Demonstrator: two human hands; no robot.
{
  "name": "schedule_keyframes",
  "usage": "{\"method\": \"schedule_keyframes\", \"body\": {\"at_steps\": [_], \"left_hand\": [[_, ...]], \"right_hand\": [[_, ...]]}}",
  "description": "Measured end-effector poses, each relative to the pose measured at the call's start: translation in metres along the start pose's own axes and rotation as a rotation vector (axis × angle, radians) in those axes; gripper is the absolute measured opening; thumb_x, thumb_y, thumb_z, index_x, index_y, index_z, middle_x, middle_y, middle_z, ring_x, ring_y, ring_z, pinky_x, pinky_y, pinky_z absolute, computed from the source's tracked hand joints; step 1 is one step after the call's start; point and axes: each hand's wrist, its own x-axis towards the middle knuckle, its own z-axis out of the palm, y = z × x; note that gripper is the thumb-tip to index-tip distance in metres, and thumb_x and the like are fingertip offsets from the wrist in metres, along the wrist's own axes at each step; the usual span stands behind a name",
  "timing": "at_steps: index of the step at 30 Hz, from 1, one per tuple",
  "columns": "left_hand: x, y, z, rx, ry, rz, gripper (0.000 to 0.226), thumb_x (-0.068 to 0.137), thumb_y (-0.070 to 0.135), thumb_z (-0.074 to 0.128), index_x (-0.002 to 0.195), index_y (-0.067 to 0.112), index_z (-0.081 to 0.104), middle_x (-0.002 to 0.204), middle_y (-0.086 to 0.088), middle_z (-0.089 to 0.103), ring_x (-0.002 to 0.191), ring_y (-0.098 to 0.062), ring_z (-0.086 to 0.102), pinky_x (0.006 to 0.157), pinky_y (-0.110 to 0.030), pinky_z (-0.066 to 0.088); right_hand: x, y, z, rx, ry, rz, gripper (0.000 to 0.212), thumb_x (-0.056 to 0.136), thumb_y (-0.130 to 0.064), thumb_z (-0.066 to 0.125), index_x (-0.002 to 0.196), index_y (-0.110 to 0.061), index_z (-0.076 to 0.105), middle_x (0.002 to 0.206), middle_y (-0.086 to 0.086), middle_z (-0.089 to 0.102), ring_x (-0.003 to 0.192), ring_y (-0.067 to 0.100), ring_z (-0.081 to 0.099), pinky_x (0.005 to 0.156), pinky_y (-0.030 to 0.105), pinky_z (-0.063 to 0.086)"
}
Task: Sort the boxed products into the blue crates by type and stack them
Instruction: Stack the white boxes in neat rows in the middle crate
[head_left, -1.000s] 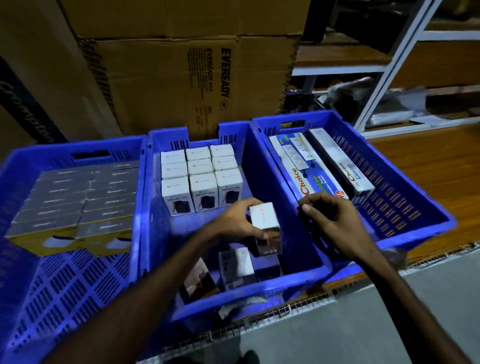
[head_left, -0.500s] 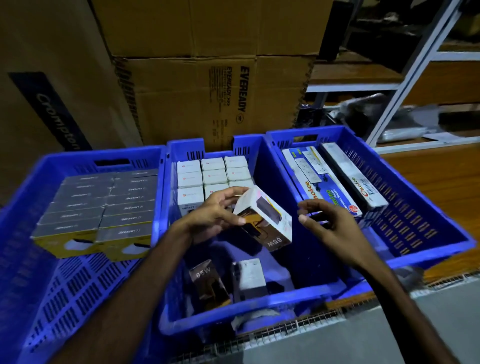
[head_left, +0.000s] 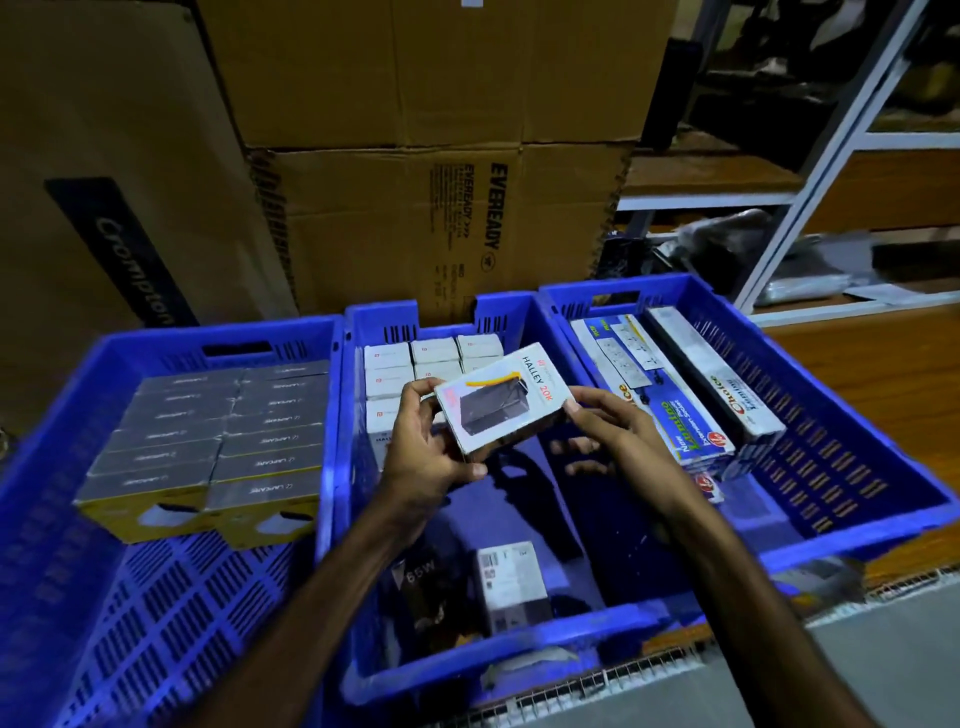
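White box (head_left: 501, 402) held over the middle crate (head_left: 467, 670): face reads "HALLEY 20K". Behind that crate, brown carton (head_left: 441, 228) printed "EVEREADY" sideways; to the carton's left, a black strip (head_left: 124, 254) on a larger carton reads "Crompton". Dark box (head_left: 418, 582) at the crate's near end: "65W"; long box (head_left: 670, 410) in the crate to its right: "Choice", partly hidden.

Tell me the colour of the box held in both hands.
White box, dark product picture, orange stripe; head view.
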Motion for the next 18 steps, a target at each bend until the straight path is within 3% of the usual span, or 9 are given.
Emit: {"method": "schedule_keyframes", "body": {"at_steps": [4, 7, 9, 11, 14, 18], "left_hand": [[-0.009, -0.004, -0.002, 0.208, 0.048, 0.009, 0.094, 0.05, -0.026, 0.086, 0.114, 0.024, 0.039, 0.118, 0.0, 0.061, 0.099, -0.006, 0.069, 0.075, -0.041, 0.064], [-0.016, -0.008, -0.006, 0.464, 0.132, 0.097, 0.092, 0.046, 0.003, 0.098, 0.111, 0.03, 0.038, 0.108, 0.005, 0.065, 0.091, -0.021, 0.072, 0.06, -0.054, 0.062], [-0.017, -0.005, -0.013, 0.635, 0.165, 0.184, 0.086, 0.047, 0.016, 0.098, 0.108, 0.034, 0.039, 0.104, 0.007, 0.066, 0.086, -0.025, 0.07, 0.057, -0.046, 0.06], [-0.018, 0.001, -0.02, 0.768, 0.172, 0.288, 0.075, 0.057, 0.015, 0.094, 0.108, 0.031, 0.042, 0.104, 0.008, 0.06, 0.089, -0.022, 0.065, 0.066, -0.041, 0.057], [-0.024, 0.012, -0.035, 0.798, 0.186, 0.346, 0.056, 0.068, 0.021, 0.074, 0.115, 0.029, 0.044, 0.118, 0.007, 0.052, 0.107, -0.02, 0.062, 0.088, -0.043, 0.056], [-0.03, 0.02, -0.058, 0.605, 0.253, 0.232, 0.064, 0.057, 0.019, 0.068, 0.117, 0.025, 0.047, 0.127, -0.007, 0.051, 0.124, -0.019, 0.057, 0.098, -0.041, 0.057]], "right_hand": [[0.013, -0.001, 0.007, 0.086, -0.054, 0.032, 0.04, 0.085, -0.034, 0.071, 0.121, -0.018, 0.07, 0.113, 0.004, 0.076, 0.089, 0.022, 0.075, 0.071, 0.033, 0.058], [0.02, -0.004, 0.013, 0.069, -0.094, 0.019, 0.036, 0.09, -0.031, 0.07, 0.123, -0.018, 0.069, 0.115, 0.004, 0.076, 0.091, 0.022, 0.074, 0.073, 0.034, 0.058], [0.027, -0.004, 0.015, 0.036, -0.128, -0.004, 0.03, 0.096, -0.023, 0.066, 0.125, -0.015, 0.068, 0.116, 0.006, 0.076, 0.09, 0.021, 0.074, 0.076, 0.035, 0.058], [0.034, -0.006, 0.018, -0.045, -0.174, -0.063, 0.027, 0.097, -0.016, 0.066, 0.123, -0.011, 0.068, 0.11, 0.006, 0.076, 0.084, 0.015, 0.072, 0.075, 0.033, 0.057], [0.049, 0.001, 0.03, -0.273, -0.232, -0.156, 0.024, 0.097, -0.005, 0.065, 0.121, -0.007, 0.065, 0.106, 0.004, 0.072, 0.084, 0.01, 0.07, 0.073, 0.028, 0.058], [0.066, 0.022, 0.055, -0.545, -0.379, -0.249, 0.028, 0.097, -0.023, 0.068, 0.124, -0.019, 0.062, 0.112, -0.001, 0.071, 0.085, 0.018, 0.074, 0.079, 0.036, 0.061]]}}
